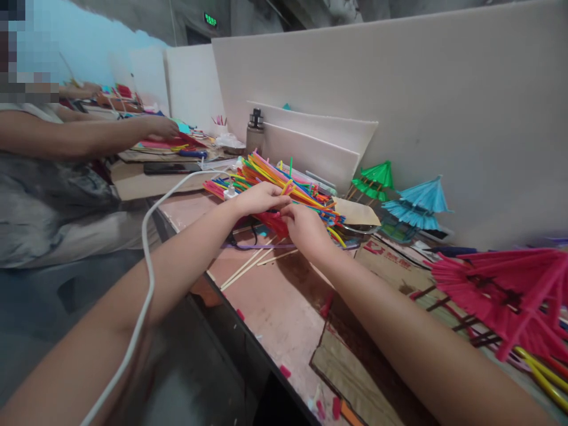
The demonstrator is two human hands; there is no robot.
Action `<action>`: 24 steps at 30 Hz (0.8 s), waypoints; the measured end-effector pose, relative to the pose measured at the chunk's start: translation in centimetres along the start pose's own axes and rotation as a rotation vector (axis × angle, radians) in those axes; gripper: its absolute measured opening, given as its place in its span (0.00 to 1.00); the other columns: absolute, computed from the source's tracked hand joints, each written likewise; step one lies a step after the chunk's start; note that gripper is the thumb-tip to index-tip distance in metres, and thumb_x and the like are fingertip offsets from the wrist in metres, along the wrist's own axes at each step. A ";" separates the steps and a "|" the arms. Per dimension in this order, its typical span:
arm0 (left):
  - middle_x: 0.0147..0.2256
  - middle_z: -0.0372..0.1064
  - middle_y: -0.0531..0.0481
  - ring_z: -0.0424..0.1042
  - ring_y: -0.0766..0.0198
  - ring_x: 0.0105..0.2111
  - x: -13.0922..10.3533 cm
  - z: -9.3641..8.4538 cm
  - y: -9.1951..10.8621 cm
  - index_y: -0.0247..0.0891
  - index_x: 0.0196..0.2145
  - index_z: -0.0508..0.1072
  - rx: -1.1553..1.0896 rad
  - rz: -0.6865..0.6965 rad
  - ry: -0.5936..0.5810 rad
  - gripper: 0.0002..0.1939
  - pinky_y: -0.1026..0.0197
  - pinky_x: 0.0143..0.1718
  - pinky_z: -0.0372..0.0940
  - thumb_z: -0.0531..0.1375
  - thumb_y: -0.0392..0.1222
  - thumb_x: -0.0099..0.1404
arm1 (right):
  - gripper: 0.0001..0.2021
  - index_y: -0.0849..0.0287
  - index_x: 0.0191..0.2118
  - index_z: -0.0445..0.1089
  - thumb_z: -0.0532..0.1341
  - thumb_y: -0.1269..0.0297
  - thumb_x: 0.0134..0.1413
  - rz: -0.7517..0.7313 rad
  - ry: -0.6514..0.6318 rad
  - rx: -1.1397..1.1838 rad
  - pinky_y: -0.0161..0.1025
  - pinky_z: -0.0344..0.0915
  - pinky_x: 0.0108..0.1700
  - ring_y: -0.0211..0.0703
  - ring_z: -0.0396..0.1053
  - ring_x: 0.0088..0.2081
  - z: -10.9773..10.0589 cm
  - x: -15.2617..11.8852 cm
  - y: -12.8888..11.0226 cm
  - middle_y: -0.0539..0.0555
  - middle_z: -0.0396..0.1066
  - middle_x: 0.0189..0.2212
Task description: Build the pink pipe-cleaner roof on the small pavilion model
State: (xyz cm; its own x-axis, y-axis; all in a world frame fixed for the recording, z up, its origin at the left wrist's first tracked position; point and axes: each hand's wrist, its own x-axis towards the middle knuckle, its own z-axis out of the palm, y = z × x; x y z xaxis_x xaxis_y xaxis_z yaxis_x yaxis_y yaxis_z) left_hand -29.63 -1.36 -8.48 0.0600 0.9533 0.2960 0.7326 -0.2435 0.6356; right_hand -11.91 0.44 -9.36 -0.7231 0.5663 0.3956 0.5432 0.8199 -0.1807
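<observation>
White cable (148, 263) is looping nearest of all, crossing over the person's left forearm (102, 337). Farther in, the left hand (264, 198) and right hand (306, 228) are sitting close together at the near side of a heaped bundle of coloured stems (266, 171). Fingers are curling inward on both hands, and a red piece (276, 225) is showing just under and between them; from where I'm standing, I cannot tell whether either hand is actually gripping it.

For such close fingertip work, I'd say the hands should be staying low and steady, with one pinching lightly to anchor and the other doing the shaping. Minding the cable seems wise too, since it could be snagging the left arm, and the loose stems behind could be sliding forward.

As for the red piece, it is looking vivid and small, its edges blurring and the fingers partly covering it, so I'm not making out its texture. Near it, thin pale sticks (244, 269) are lying across the pinkish tabletop (284, 319). Off to the right, green (377, 180), blue (421, 204) and pink little parasols (497, 278) are standing, the pink one nearest.
</observation>
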 end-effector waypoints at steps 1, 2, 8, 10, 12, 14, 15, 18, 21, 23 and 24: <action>0.24 0.66 0.54 0.60 0.69 0.23 0.0 0.0 0.0 0.34 0.28 0.74 -0.012 0.001 0.001 0.23 0.65 0.29 0.56 0.55 0.57 0.64 | 0.12 0.59 0.44 0.76 0.56 0.71 0.63 0.018 0.004 0.014 0.39 0.66 0.46 0.48 0.75 0.45 0.0 0.1 0.1 0.58 0.79 0.43; 0.24 0.66 0.54 0.60 0.69 0.23 0.0 0.0 0.0 0.33 0.28 0.75 -0.017 0.002 0.003 0.22 0.65 0.29 0.56 0.55 0.56 0.64 | 0.12 0.59 0.43 0.77 0.56 0.72 0.62 0.034 0.008 0.026 0.40 0.66 0.46 0.49 0.76 0.44 -0.1 0.2 0.2 0.58 0.80 0.42; 0.26 0.72 0.51 0.65 0.68 0.25 -0.3 0.0 0.6 0.33 0.30 0.77 -0.071 -0.045 0.002 0.22 0.66 0.30 0.58 0.57 0.56 0.64 | 0.15 0.60 0.45 0.75 0.53 0.74 0.60 0.063 0.089 0.175 0.38 0.66 0.41 0.44 0.74 0.37 -1.5 -1.5 0.2 0.55 0.79 0.38; 0.31 0.76 0.49 0.69 0.66 0.29 -0.5 0.1 0.8 0.33 0.35 0.79 -0.137 -0.060 -0.029 0.23 0.66 0.34 0.62 0.58 0.58 0.63 | 0.14 0.60 0.44 0.74 0.52 0.72 0.60 0.054 0.142 0.255 0.38 0.65 0.38 0.43 0.73 0.34 -3.0 -3.0 -0.2 0.55 0.78 0.35; 0.32 0.77 0.49 0.71 0.64 0.30 -0.6 0.1 0.8 0.32 0.38 0.80 -0.128 -0.071 -0.039 0.25 0.65 0.35 0.63 0.58 0.60 0.62 | 0.14 0.59 0.42 0.73 0.51 0.71 0.60 0.008 0.182 0.239 0.38 0.65 0.37 0.44 0.72 0.34 -5.3 -5.0 -0.7 0.55 0.77 0.34; 0.31 0.77 0.49 0.71 0.63 0.29 -0.6 0.0 0.7 0.32 0.38 0.80 -0.049 -0.076 -0.041 0.27 0.64 0.34 0.62 0.58 0.61 0.62 | 0.13 0.57 0.39 0.73 0.51 0.70 0.61 -0.065 0.254 0.128 0.40 0.65 0.38 0.47 0.72 0.38 -8.2 -7.5 -1.1 0.57 0.77 0.36; 0.31 0.77 0.49 0.71 0.63 0.29 -0.7 -0.2 0.7 0.33 0.37 0.80 0.003 -0.074 -0.050 0.27 0.64 0.33 0.62 0.57 0.62 0.62 | 0.13 0.55 0.40 0.73 0.51 0.68 0.62 -0.083 0.280 0.072 0.41 0.65 0.39 0.48 0.72 0.38 -9.8 -8.8 -1.1 0.57 0.77 0.37; 0.35 0.79 0.48 0.74 0.59 0.33 -1.0 -0.9 1.9 0.35 0.36 0.81 0.135 -0.032 -0.063 0.24 0.64 0.34 0.63 0.56 0.60 0.64 | 0.11 0.51 0.40 0.73 0.53 0.66 0.62 -0.043 0.310 -0.021 0.41 0.63 0.32 0.47 0.71 0.33 -14.6 -12.8 -0.2 0.57 0.76 0.34; 0.38 0.80 0.43 0.75 0.52 0.38 -1.4 -1.3 5.7 0.37 0.39 0.81 0.324 -0.005 0.150 0.24 0.60 0.36 0.63 0.56 0.60 0.65 | 0.08 0.49 0.41 0.72 0.55 0.62 0.62 0.068 0.321 0.007 0.41 0.62 0.28 0.46 0.69 0.28 -18.6 -16.5 1.9 0.56 0.74 0.30; 0.39 0.79 0.42 0.75 0.49 0.39 -1.6 -0.7 9.7 0.39 0.40 0.81 0.396 0.049 0.338 0.25 0.57 0.38 0.63 0.53 0.60 0.67 | 0.07 0.49 0.42 0.71 0.57 0.60 0.62 0.131 0.341 0.059 0.42 0.64 0.30 0.47 0.70 0.30 -20.7 -18.5 3.4 0.56 0.74 0.32; 0.40 0.79 0.44 0.75 0.51 0.40 -1.8 -0.1 11.9 0.40 0.42 0.81 0.357 0.118 0.330 0.25 0.58 0.39 0.63 0.52 0.59 0.69 | 0.07 0.49 0.42 0.71 0.57 0.59 0.62 0.156 0.359 0.093 0.43 0.65 0.31 0.47 0.70 0.32 -21.6 -19.5 4.0 0.56 0.74 0.34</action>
State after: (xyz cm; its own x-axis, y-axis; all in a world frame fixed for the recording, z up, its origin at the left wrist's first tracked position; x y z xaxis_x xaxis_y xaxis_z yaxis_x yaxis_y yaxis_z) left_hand -21.06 -5.96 -1.35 -0.0192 0.8015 0.5977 0.9234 -0.2150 0.3180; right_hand 13.56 -9.13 1.71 -0.4310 0.6330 0.6431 0.5824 0.7395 -0.3376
